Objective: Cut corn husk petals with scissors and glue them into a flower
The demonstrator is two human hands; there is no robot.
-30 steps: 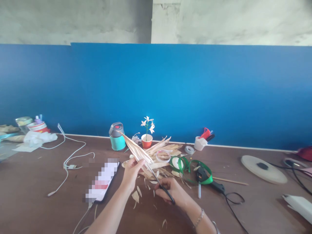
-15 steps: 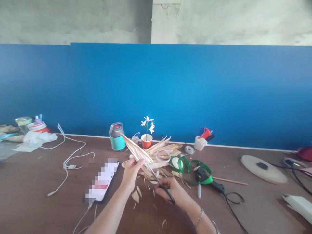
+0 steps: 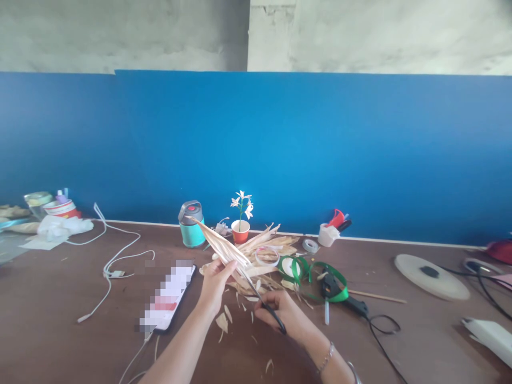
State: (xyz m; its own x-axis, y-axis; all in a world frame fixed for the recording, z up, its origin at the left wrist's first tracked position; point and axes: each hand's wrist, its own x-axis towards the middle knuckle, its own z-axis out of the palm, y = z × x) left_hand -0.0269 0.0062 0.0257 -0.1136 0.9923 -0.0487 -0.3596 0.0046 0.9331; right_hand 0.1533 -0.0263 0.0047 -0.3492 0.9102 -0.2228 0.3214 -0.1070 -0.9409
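Note:
My left hand (image 3: 216, 280) pinches a pale dried corn husk (image 3: 220, 242), whose pointed tip slants up to the left. In my right hand (image 3: 282, 312) are dark-handled scissors (image 3: 272, 316), with the blades reaching to the husk's lower end. Whether the blades touch or cut it I cannot make out. Behind the hands lies a heap of more husks (image 3: 262, 240), and small cut scraps (image 3: 222, 321) are scattered on the table below. A red and white paper cup (image 3: 240, 232) holds a green stem with pale flowers (image 3: 248, 211).
A phone (image 3: 170, 298) with a cable lies left of my left arm. Beyond it stands a turquoise flask (image 3: 192, 233). Green ribbon (image 3: 300, 268), a black glue gun (image 3: 330, 287), a white cup of tools (image 3: 328, 235) and a round disc (image 3: 432, 277) are to the right.

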